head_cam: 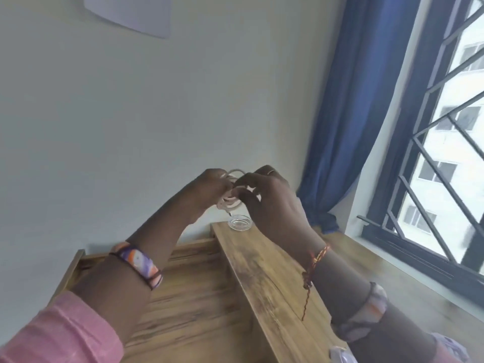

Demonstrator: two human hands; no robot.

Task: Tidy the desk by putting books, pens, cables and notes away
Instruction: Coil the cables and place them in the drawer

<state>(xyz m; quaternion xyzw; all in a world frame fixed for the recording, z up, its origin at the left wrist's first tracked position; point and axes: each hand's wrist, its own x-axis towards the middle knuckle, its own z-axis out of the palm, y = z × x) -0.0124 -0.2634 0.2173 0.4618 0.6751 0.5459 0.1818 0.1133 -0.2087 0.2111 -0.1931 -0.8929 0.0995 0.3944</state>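
pale wall and a blue curtain (337, 113) beside a barred window (445, 153) frame a wooden desk (199, 305), over which a pale cable (230, 201) is being wound into a small coil. the coil is held in the air between both hands, above the far end of a raised wooden shelf (264, 271) and just above a small clear glass dish (239, 221) standing there. the left hand (209, 189) is seen curled round the loops from the left, while the right hand (269, 200) is closed on them from the right, its fingers bent about the strands; exactly which fingers pinch cannot be told through the blur. a short loose end is seen hanging below the coil, near the dish.

for the step to be done well, the loops would best be kept even and pinned flat by one hand while the tail is passed round the bundle by the other, then tucked so nothing springs free. the coil should be kept clear of the dish, which could be knocked off the shelf's end.
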